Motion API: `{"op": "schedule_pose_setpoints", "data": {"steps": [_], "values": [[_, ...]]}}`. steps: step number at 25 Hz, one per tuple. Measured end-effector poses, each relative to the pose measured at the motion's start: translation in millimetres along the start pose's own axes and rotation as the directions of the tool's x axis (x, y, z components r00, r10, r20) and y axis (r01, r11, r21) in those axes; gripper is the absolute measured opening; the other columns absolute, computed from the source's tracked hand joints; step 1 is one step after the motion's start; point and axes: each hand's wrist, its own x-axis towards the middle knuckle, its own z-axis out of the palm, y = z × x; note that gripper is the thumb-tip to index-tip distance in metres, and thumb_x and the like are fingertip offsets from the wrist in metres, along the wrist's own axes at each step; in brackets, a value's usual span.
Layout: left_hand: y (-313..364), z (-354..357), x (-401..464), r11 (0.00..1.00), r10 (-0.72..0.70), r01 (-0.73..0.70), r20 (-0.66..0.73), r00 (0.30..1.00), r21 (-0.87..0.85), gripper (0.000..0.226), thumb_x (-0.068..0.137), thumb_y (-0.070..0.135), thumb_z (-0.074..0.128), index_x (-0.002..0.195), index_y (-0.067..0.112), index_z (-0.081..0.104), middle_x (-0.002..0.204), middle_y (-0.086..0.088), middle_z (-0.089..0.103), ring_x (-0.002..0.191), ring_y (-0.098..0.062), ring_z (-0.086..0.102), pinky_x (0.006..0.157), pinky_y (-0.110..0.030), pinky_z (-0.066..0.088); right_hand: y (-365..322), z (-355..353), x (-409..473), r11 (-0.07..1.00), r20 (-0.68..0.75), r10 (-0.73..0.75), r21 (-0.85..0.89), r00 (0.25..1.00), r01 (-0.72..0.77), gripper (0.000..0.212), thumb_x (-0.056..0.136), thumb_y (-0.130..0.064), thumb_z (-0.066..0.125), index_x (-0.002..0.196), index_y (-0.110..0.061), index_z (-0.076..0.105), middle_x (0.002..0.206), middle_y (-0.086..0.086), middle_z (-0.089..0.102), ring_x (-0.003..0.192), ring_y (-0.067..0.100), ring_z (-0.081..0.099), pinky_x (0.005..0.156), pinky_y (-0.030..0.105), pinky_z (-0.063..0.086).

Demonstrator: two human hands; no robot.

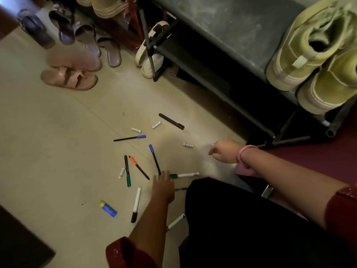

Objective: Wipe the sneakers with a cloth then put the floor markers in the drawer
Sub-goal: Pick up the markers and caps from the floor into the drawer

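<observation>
A dim room with a pale tiled floor (58, 132), seen from above. A dark metal shoe rack (222, 60) crosses the upper right of the frame, and a pair of yellow-green sneakers (316, 55) sits at its right end. Sandals and slippers (71, 72) lie in the upper left.

Markers are scattered across the floor in the middle of the frame: a thick black marker (171, 121) near the rack, two blue-capped pens (129, 138), an orange-capped pen (139, 167), a dark green marker (127, 170), a white marker with a black cap (136, 205) and a green-and-white marker (184, 175). Small white cylinders (136, 130) lie among them. A blue and yellow tube (108, 208) rests in the lower left.

The left hand (163, 185) reaches down at lower centre, fingers extended and touching the floor beside the green-and-white marker; whether it grips anything cannot be told. The right hand (224, 150), with a pink band on its wrist, hovers at centre right with fingers loosely curled, holding nothing visible. No drawer is visible.
</observation>
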Motion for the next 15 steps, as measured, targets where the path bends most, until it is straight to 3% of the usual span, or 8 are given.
{"op": "schedule_pose_setpoints", "data": {"steps": [4,9,13,15], "values": [[21.7,16.3,32.1,0.994,0.04,-0.048,0.08,0.996,0.102,0.053,0.1,0.016,0.033,0.151,0.008,0.022,0.162,-0.01,-0.004,0.149,-0.028,-0.003,0.116,-0.06,0.002,8.7,25.9,21.1,0.996,0.059,-0.073,-0.05,0.996,0.075,0.034,0.09,-0.015,0.042,0.116,-0.022,0.064,0.117,0.0,0.064,0.106,0.018,0.057,0.092,0.03,0.045],[33.2,39.4,50.6,0.997,0.029,-0.036,0.111,0.993,0.065,0.06,0.1,0.035,0.036,0.152,0.013,0.018,0.162,-0.007,-0.006,0.149,-0.025,-0.005,0.113,-0.064,-0.002,17.9,52.9,37.5,0.989,0.113,-0.108,-0.088,0.988,0.118,0.036,0.09,-0.013,0.043,0.118,-0.021,0.063,0.12,0.003,0.062,0.109,0.021,0.057,0.091,0.031,0.045],[24.4,34.2,49.5,0.998,0.065,-0.064,0.035,0.997,-0.026,0.05,0.101,0.031,0.036,0.144,0.005,0.036,0.153,-0.011,0.018,0.142,-0.027,0.019,0.114,-0.061,0.001,6.0,54.9,48.9,0.987,0.113,-0.152,-0.042,0.982,0.158,0.035,0.091,-0.015,0.044,0.12,-0.019,0.061,0.122,0.004,0.061,0.112,0.021,0.055,0.092,0.031,0.044],[18.3,23.0,44.4,0.991,0.076,-0.082,-0.054,0.996,-0.103,0.046,0.101,0.03,0.037,0.137,0.003,0.045,0.147,-0.012,0.028,0.132,-0.03,0.032,0.115,-0.056,0.01,-1.2,52.0,50.2,0.977,0.103,-0.196,-0.068,0.975,0.203,0.037,0.091,-0.013,0.045,0.126,-0.018,0.056,0.126,0.005,0.055,0.115,0.023,0.052,0.094,0.034,0.044]]}}
